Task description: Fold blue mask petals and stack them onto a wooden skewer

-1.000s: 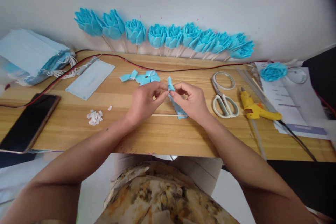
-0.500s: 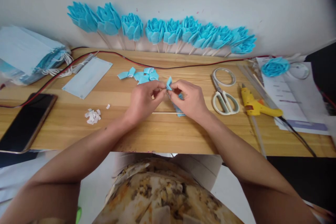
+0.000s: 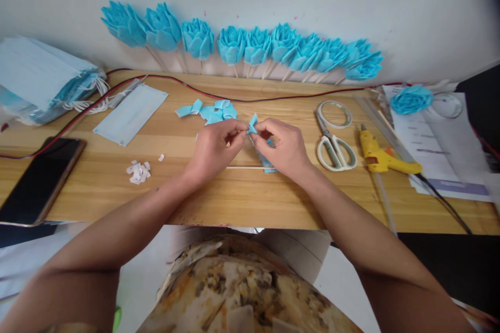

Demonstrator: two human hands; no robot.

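Between my fingertips is a small blue fabric piece (image 3: 252,124), folded to a point at the top. My left hand (image 3: 219,143) pinches its left side with thumb and forefinger. My right hand (image 3: 282,144) grips the other side the same way, close against the left fingertips. Beneath my hands a thin wooden stick (image 3: 246,167) lies across the table, and more blue material (image 3: 269,170) shows partly under my right hand. Several loose blue cut pieces (image 3: 219,112) lie just beyond my left hand.
Blue flowers on sticks (image 3: 232,44) lean along the wall. Scissors (image 3: 335,151), a tape roll (image 3: 336,114) and a yellow glue gun (image 3: 377,153) lie to the right. Leftward are white scraps (image 3: 138,173), a face mask (image 3: 130,114), a phone (image 3: 41,182) and a mask stack (image 3: 42,75).
Both hands stay almost in place, still pinching the blue piece. Its tip has tilted slightly to the right, and the whole view has shifted very little.
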